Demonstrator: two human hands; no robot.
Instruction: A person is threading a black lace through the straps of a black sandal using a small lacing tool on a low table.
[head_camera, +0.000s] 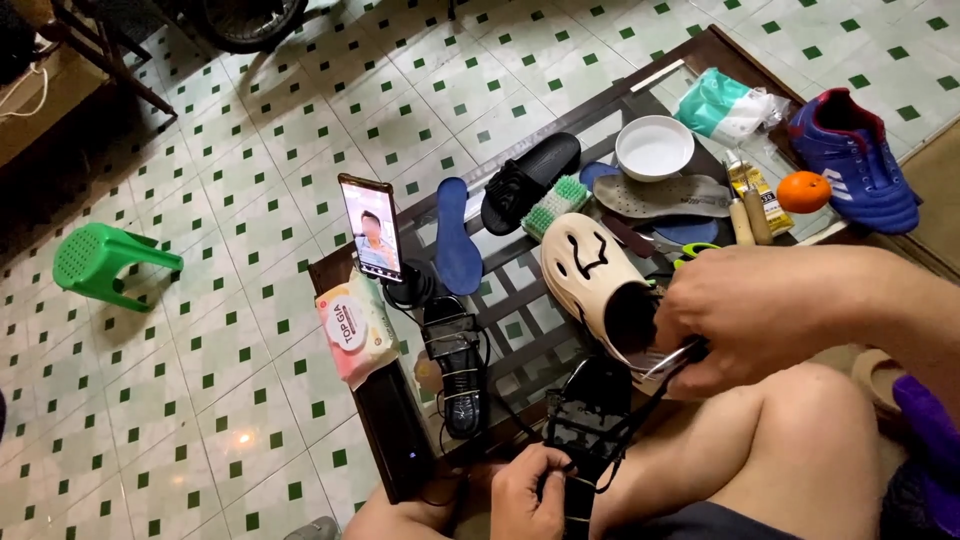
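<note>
My left hand (528, 492) grips the lower end of a black strappy sandal (588, 420) held over my lap. My right hand (745, 318) pinches a thin strap of that sandal near its upper end, close to the opening of a cream foam clog (592, 268). A second black strappy sandal (458, 362) lies on the glass table (520, 290) to the left of my left hand.
On the table: a phone (372, 228) on a stand, a wipes pack (357, 328), blue insole (458, 235), black slide (528, 182), green brush (558, 205), white bowl (654, 146), grey insole (665, 195), orange (803, 191), blue sports shoe (860, 160). A green stool (105, 262) stands on the tiled floor.
</note>
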